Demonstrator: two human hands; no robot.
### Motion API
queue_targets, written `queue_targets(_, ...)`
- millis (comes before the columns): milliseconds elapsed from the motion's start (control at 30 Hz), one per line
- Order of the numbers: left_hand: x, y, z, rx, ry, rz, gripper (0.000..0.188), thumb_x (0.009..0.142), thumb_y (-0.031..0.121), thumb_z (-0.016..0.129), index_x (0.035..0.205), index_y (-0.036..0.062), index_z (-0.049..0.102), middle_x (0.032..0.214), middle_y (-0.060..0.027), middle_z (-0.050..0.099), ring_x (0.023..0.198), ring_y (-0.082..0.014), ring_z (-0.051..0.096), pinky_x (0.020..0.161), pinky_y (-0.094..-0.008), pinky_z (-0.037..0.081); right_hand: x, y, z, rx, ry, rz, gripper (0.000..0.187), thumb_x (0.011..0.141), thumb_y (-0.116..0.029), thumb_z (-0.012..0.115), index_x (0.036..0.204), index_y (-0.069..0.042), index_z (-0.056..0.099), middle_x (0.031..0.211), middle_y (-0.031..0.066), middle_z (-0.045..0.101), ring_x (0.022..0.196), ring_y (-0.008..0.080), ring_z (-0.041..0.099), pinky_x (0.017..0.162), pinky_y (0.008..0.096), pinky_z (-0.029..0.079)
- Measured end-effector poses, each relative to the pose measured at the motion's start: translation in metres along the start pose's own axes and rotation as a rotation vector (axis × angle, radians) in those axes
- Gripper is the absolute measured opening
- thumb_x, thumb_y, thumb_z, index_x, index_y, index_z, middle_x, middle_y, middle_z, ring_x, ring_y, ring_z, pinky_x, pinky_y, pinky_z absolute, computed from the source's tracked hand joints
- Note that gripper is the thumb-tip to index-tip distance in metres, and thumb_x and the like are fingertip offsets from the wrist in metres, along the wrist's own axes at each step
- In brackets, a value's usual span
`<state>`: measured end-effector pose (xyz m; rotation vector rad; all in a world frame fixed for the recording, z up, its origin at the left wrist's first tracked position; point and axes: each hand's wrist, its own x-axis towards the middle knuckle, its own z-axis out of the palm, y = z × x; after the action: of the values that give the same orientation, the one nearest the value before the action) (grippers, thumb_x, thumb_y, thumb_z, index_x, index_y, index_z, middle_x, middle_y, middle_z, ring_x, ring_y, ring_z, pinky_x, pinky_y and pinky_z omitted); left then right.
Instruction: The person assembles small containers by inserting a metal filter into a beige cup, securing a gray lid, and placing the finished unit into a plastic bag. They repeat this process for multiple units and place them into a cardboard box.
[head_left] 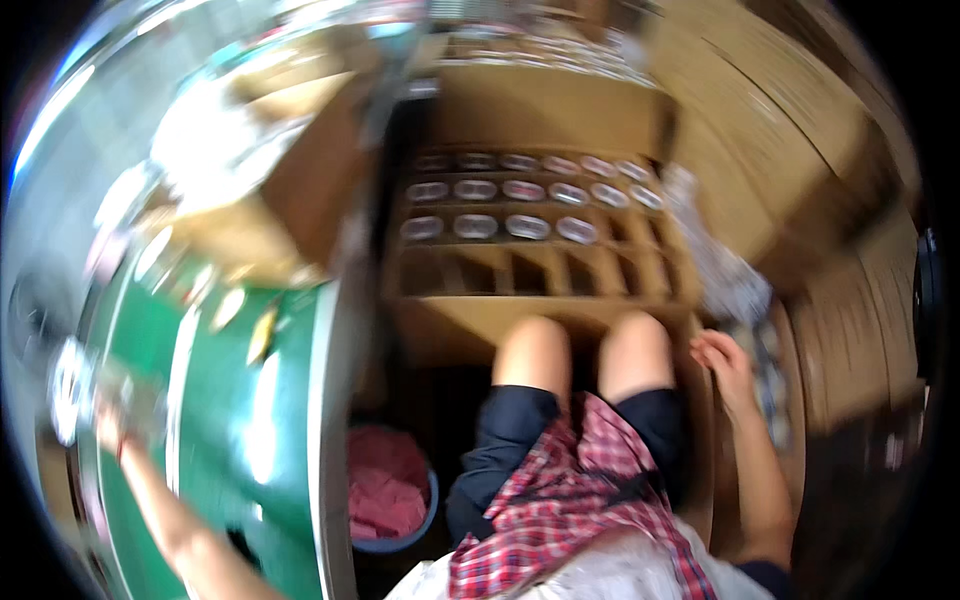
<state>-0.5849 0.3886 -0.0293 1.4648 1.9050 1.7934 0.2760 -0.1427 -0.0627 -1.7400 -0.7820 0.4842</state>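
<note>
Cloth (385, 485), pink, fills one basin (432, 505) at seven o'clock in the view. Between three and four, the right hand (728, 368) is loosely open beside the divided carton (440, 325). Toward eight, over the green table (220, 430), the left hand (109, 425) grips one clear vessel (72, 390), both blurred. At twelve, the carton shows sixteen round tops (523, 190), in rows of four, six and six. Beyond are an open box (325, 165) at ten and stacked cartons (765, 120) at two.

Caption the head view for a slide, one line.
Left hand at a blurred clear container over a green work surface; right hand beside a divided, partly filled carton.
</note>
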Motion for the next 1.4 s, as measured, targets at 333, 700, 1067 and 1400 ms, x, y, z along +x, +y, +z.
queue_targets(333,-0.056,0.096,0.157,0.316,-0.047,0.393,0.035,0.096,0.024,0.049,0.115,-0.0014,0.064,0.13,-0.0149,0.055,0.113,-0.0253,0.058,0.093,-0.0386,0.05,-0.19,0.321,-0.279,-0.469,0.862,0.381,0.032,0.085,-0.007,0.064,0.116,-0.003,0.061,0.101,0.0072,0.067,0.094,0.0159,0.062,0.086,0.0298,0.049)
queue_targets(700,-0.146,0.233,0.217,-0.025,-0.572,0.879,0.033,0.094,0.019,0.048,0.112,-0.0057,0.062,0.138,-0.0166,0.046,0.119,-0.0309,0.054,0.097,-0.0402,0.047,-0.089,0.318,-0.358,-0.988,0.279,0.866,0.12,0.058,-0.039,0.086,0.153,-0.013,0.017,0.157,0.0195,0.017,0.144,0.0349,0.021,0.115,0.051,0.024)
queue_targets(1067,-0.551,0.391,0.258,-0.351,-1.723,0.405,0.049,0.086,-0.004,0.063,0.131,0.0024,0.046,0.126,-0.0111,0.055,0.099,-0.0179,0.063,0.08,-0.0289,0.052,-0.193,0.288,-0.351,-0.893,0.322,1.084,0.087,0.065,-0.041,0.079,0.136,-0.003,0.045,0.13,0.0257,0.053,0.123,0.0372,0.051,0.099,0.0434,0.045)
queue_targets(1400,-0.606,0.376,0.251,-0.728,-1.878,0.084,0.058,0.099,0.022,0.052,0.149,0.0041,0.027,0.147,-0.0167,0.038,0.132,-0.0261,0.042,0.107,-0.0375,0.036,-0.143,0.015,-0.192,0.009,0.428,0.21,0.088,0.074,-0.043,0.077,0.139,-0.006,0.03,0.135,0.0186,0.042,0.117,0.0278,0.05,0.086,0.0376,0.049)
